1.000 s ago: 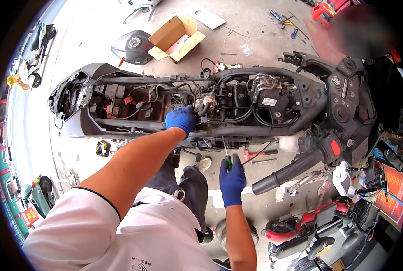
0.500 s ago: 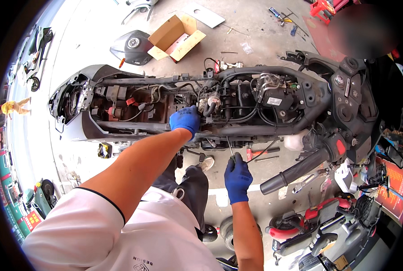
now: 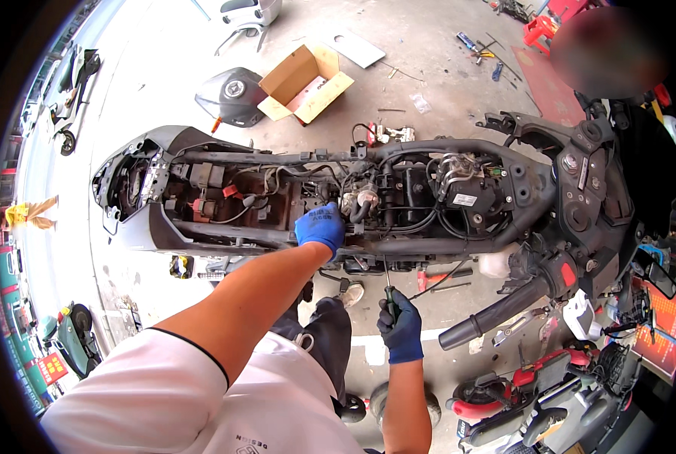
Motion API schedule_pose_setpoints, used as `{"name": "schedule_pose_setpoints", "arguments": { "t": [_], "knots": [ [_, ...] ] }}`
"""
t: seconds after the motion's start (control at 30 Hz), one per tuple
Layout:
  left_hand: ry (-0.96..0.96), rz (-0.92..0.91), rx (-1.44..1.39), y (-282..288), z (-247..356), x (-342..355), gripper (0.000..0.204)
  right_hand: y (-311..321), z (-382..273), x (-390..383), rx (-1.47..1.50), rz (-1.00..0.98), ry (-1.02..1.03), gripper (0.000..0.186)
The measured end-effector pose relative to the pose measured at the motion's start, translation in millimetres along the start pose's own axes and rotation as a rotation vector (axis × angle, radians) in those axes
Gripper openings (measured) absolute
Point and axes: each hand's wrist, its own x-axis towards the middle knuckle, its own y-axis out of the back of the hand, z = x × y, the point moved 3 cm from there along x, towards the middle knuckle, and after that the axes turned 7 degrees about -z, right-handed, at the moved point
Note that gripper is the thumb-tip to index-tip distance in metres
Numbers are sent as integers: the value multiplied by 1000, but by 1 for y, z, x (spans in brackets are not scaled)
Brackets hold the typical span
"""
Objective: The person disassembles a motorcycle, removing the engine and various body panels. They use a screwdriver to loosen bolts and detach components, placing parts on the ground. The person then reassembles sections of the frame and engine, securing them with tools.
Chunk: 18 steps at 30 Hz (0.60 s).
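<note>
A stripped motorcycle [image 3: 436,246] lies across the view, its frame rails, wiring and engine bay bare. My left hand [image 3: 320,229], in a blue glove, reaches over the near rail into the middle of the frame. Its fingers are curled down beside a metal part with a short black hose [image 3: 364,198], and what they grip is hidden. On the near side of the frame, my gloved right hand [image 3: 403,331] is closed round the dark green handle of a screwdriver [image 3: 390,293]. The screwdriver's shaft points up toward the near rail; where its tip ends I cannot tell.
Beyond the motorcycle lie a dark fuel tank [image 3: 230,97], an open cardboard box [image 3: 308,82] and scattered tools [image 3: 483,51]. A handlebar grip [image 3: 478,306] juts out right of my right hand. A red-handled hammer [image 3: 423,280] lies below the frame. A person [image 3: 648,151] is at the far right.
The whole scene sits slightly lower in view. My right hand has turned, and more of the screwdriver's handle shows. My left hand stays at the same spot on the motorcycle.
</note>
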Motion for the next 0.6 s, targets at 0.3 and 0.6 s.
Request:
{"name": "schedule_pose_setpoints", "arguments": {
  "t": [0.3, 0.6],
  "knots": [
    [7, 4, -49, 10, 5, -8, 21, 10, -3, 11, -398, 133, 347, 24],
    [-24, -4, -59, 10, 6, -9, 21, 3, -10, 4, -702, 189, 425, 24]
  ]
}}
